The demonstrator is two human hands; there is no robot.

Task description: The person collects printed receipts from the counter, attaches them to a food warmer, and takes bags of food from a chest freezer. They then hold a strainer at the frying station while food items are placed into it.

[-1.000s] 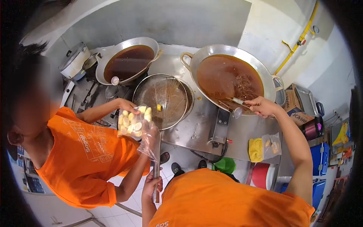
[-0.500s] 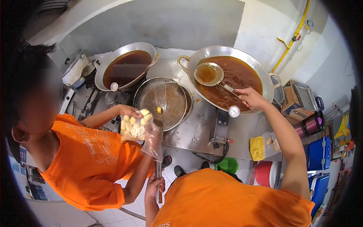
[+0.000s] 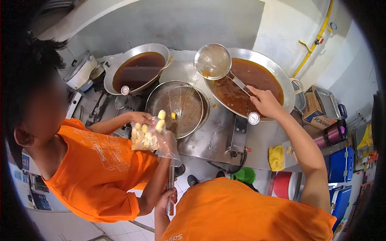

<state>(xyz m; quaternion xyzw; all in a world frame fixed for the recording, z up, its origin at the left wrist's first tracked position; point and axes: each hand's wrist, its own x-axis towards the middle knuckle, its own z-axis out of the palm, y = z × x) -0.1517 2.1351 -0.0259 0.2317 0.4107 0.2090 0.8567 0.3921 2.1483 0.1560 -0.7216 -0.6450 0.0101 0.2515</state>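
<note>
My right hand [image 3: 264, 101] is closed round the handle of a round mesh skimmer [image 3: 212, 61], whose bowl is raised over the rear left rim of a large wok [image 3: 290, 80] of brown liquid [image 3: 257, 86]. A small orange-brown bit sits at the bowl's edge. Low in the view, my left hand [image 3: 165, 199] grips a long, narrow metal utensil [image 3: 171, 197]; its exact kind is not clear. A dial thermometer [image 3: 253, 118] shows at the wok's front rim.
A co-worker's hands hold a clear bag [image 3: 144, 138] of pale yellow pieces beside a wire-mesh strainer [image 3: 189, 120] resting on a pot. Another wok [image 3: 159, 50] of dark liquid stands behind. Right are a yellow cloth [image 3: 276, 158], a cardboard box [image 3: 315, 108] and blue coolers [image 3: 341, 164].
My right hand has lifted the skimmer out of the liquid, up and to the left. In the co-worker's hands, some yellow pieces now stick up at the bag's opening. My left hand stays low.
</note>
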